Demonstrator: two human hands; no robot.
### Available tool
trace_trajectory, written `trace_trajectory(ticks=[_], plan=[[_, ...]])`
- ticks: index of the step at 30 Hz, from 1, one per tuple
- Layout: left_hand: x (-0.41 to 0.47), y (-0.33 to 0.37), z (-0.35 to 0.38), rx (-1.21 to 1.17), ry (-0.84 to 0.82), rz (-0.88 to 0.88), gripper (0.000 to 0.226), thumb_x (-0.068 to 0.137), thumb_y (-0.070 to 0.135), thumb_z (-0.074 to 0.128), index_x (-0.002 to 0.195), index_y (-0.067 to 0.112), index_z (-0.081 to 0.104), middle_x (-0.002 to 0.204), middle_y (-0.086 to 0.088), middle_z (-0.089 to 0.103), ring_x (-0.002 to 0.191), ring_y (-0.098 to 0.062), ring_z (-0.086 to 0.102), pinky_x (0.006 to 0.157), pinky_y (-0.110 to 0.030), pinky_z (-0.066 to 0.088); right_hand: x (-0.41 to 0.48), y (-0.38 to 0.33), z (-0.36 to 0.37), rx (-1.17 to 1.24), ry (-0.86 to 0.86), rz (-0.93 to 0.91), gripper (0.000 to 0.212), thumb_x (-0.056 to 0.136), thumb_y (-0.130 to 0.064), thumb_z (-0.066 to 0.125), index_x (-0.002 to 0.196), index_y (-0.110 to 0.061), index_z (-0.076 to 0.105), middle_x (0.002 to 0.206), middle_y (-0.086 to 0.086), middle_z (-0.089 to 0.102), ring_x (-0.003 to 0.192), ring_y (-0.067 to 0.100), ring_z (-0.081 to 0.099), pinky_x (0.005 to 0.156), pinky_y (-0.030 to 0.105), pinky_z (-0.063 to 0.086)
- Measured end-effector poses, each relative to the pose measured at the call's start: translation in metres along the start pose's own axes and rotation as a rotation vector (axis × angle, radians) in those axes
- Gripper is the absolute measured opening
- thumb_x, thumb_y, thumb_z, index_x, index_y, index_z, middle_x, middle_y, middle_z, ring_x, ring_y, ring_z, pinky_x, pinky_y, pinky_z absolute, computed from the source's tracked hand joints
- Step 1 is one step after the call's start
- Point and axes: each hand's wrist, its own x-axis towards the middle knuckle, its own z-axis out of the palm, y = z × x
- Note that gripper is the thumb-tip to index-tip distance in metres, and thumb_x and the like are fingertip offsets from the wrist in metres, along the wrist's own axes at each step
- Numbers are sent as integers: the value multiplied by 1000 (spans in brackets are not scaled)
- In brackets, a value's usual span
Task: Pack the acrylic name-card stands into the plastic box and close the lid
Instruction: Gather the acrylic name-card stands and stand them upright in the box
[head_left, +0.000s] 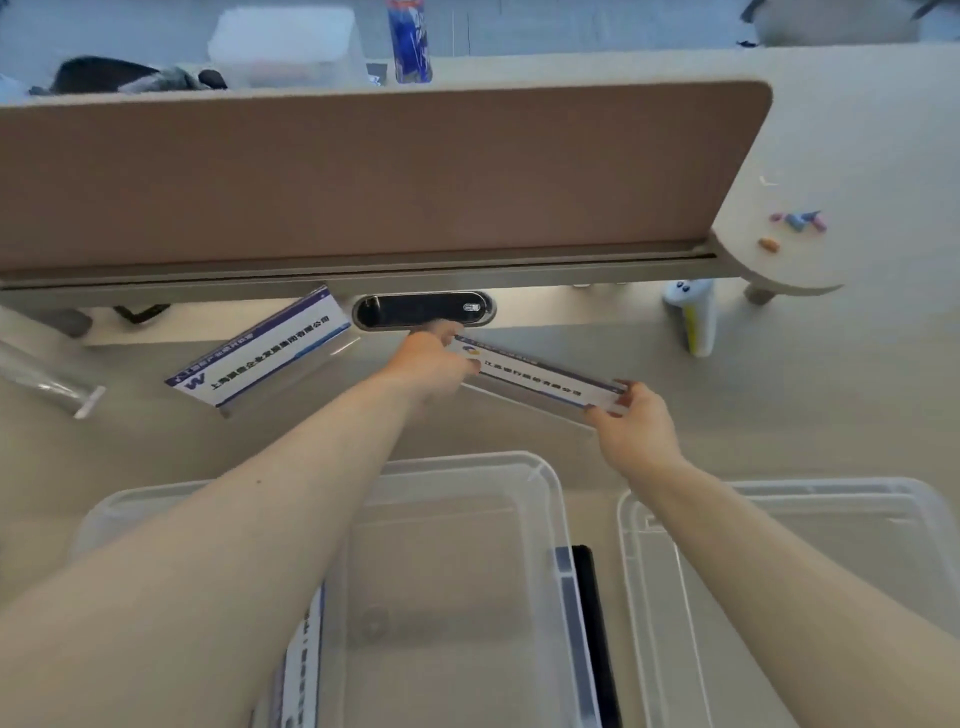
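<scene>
Both hands hold one acrylic name-card stand (540, 378) with a blue-and-white card, just beyond the box. My left hand (431, 364) grips its left end and my right hand (634, 423) grips its right end. A second name-card stand (260, 353) with a purple-edged card lies on the desk at the left. The clear plastic box (540, 467) sits open near me, under my arms. One stand (301, 660) leans inside against its left wall, partly hidden by my left forearm. The clear lid (779, 519) lies flat to the right of the box.
A brown desk divider (363, 176) stands behind the work area, with a black cable port (423, 310) below it. A clear acrylic piece (47, 382) lies at the far left. A white-and-yellow bottle (696, 317) stands at the right, and several small coloured bits (795, 223) beyond.
</scene>
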Motion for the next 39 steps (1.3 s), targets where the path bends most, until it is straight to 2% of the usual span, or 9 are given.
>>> trace_trajectory(ticks=[5, 9, 12, 16, 24, 29, 32, 35, 39], plan=[[24, -13, 8, 16, 139, 74, 15, 88, 12, 77, 95, 23, 69, 102, -6, 74, 100, -34, 73, 96, -38, 58, 13, 0, 0, 9, 96, -11, 25, 92, -19, 67, 115, -9, 72, 110, 11, 75, 109, 29, 66, 84, 24, 43], [7, -16, -7, -46, 160, 122, 13, 91, 16, 76, 98, 25, 72, 111, -3, 75, 105, -29, 72, 101, -39, 55, 5, -10, -10, 51, 124, -152, 18, 91, -21, 71, 105, -10, 74, 96, 6, 75, 88, 17, 67, 77, 19, 42], [-19, 0, -33, -65, 171, 212, 12, 93, 16, 73, 101, 24, 72, 103, 1, 75, 98, -15, 69, 87, -21, 51, -4, -29, -27, 44, 148, -315, 14, 92, -26, 70, 97, -13, 72, 87, -1, 70, 74, 10, 64, 63, 15, 42], [-68, 24, -79, -171, 242, 374, 11, 92, 15, 75, 92, 26, 73, 90, 7, 77, 81, 1, 70, 78, -14, 49, -22, -65, -52, 4, 136, -496, 27, 93, -45, 65, 94, -19, 68, 92, 1, 69, 78, 20, 63, 72, 37, 54], [-197, 41, -130, -391, 417, 545, 13, 93, 10, 73, 100, 21, 74, 87, 11, 78, 87, -6, 76, 89, -30, 60, -114, -130, -92, 551, -141, -793, 12, 96, -10, 64, 85, -9, 60, 75, 11, 57, 68, 0, 55, 67, 14, 46], [-280, 33, -130, -371, 557, 539, 11, 92, 14, 73, 102, 20, 72, 86, 11, 79, 83, -6, 75, 79, -23, 61, -171, -135, -112, 631, -224, -896, 25, 96, -5, 61, 88, -28, 63, 80, -17, 70, 75, 0, 64, 74, 14, 49], [-312, 25, -132, -210, 685, 563, 25, 90, 18, 78, 112, 24, 68, 108, 12, 76, 105, -8, 72, 91, -21, 58, -199, -129, -119, 596, -254, -943, 32, 97, -6, 62, 84, -35, 65, 80, -17, 70, 77, 4, 65, 76, 15, 50], [-331, 23, -127, 314, 678, 662, 57, 88, 23, 80, 138, 31, 55, 139, 16, 61, 130, -4, 57, 107, -22, 47, -216, -117, -119, 536, -260, -945, 18, 97, -6, 62, 91, -22, 69, 86, -5, 73, 83, 13, 68, 81, 29, 56], [-336, 12, -101, 522, 379, 687, 31, 97, 27, 62, 127, 37, 66, 113, 10, 76, 103, -15, 72, 87, -41, 59, -231, -103, -119, 304, -229, -998, 11, 96, -18, 65, 103, -16, 73, 96, -2, 75, 92, 17, 70, 84, 42, 57]])
